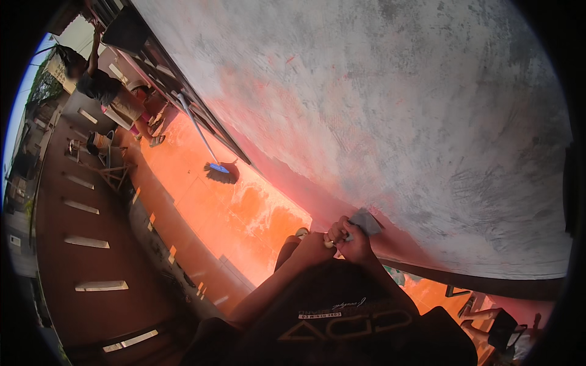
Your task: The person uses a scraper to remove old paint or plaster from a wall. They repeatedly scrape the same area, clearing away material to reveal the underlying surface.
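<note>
My right hand [352,238] is closed around what looks like a putty knife [365,223], its flat grey blade sticking out above the fingers. Close beside it, my left hand [315,247] has its fingers turned out of sight, near the pale, rounded end of the apparent handle. Whether the left hand grips anything is hidden. Both hands are in front of my dark printed shirt [339,315], beside the lower part of a wall [366,114]. That wall has patchy grey-white coating over pink and red; a bare pink band runs along its bottom.
A blue-headed broom [219,168] leans with its bristles on the orange tiled floor [192,183]. Farther off, a person [107,89] stands with an arm raised, near a trestle [114,167] bearing buckets [98,142]. A slotted low wall [87,219] runs along the left. Another person [499,325] is at lower right.
</note>
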{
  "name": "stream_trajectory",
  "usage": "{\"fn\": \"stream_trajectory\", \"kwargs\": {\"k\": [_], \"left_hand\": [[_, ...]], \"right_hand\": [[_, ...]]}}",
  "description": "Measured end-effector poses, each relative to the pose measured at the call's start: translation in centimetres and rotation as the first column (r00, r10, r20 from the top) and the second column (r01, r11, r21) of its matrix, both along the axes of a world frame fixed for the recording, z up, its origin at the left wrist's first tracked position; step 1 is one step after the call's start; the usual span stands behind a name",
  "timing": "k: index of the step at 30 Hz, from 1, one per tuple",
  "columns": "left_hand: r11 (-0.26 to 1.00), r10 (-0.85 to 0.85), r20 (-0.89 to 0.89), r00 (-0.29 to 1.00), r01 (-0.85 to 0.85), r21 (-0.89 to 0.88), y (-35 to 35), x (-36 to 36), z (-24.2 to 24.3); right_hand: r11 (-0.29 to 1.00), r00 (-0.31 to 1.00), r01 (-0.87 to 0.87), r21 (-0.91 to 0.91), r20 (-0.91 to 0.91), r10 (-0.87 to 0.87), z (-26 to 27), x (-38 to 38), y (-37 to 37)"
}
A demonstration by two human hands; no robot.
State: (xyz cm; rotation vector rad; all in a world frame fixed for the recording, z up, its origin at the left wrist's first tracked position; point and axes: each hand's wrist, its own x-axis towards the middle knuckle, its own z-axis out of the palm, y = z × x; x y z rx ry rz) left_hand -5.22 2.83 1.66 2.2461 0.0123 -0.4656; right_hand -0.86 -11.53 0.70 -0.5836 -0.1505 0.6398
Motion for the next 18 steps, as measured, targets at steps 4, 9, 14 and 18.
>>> {"fn": "stream_trajectory", "kwargs": {"k": [4, 9, 14, 18], "left_hand": [[1.0, 0.005, 0.03, 1.0, -0.005, -0.001, -0.6, 0.4, 3.3], [0.999, 0.03, -0.089, 0.996, -0.028, 0.031, -0.9, -0.3, 2.1], [0.998, 0.04, 0.064, 0.997, -0.037, -0.06, -1.1, -0.3, 3.1], [0.998, 0.061, -0.073, 0.996, -0.063, -0.026, -1.8, 0.3, 2.4]], "right_hand": [[0.999, 0.999, -0.042, 0.01, 0.008, 0.042, 0.6, -0.2, -0.7], [0.997, 0.994, -0.077, 0.02, -0.078, 0.078, -1.7, -0.6, -0.5], [0.999, 0.999, -0.024, 0.042, 0.044, 0.023, 1.9, -0.8, -1.1], [0.997, 0.991, -0.053, 0.057, -0.121, 0.06, -2.7, -0.8, -1.6]]}}
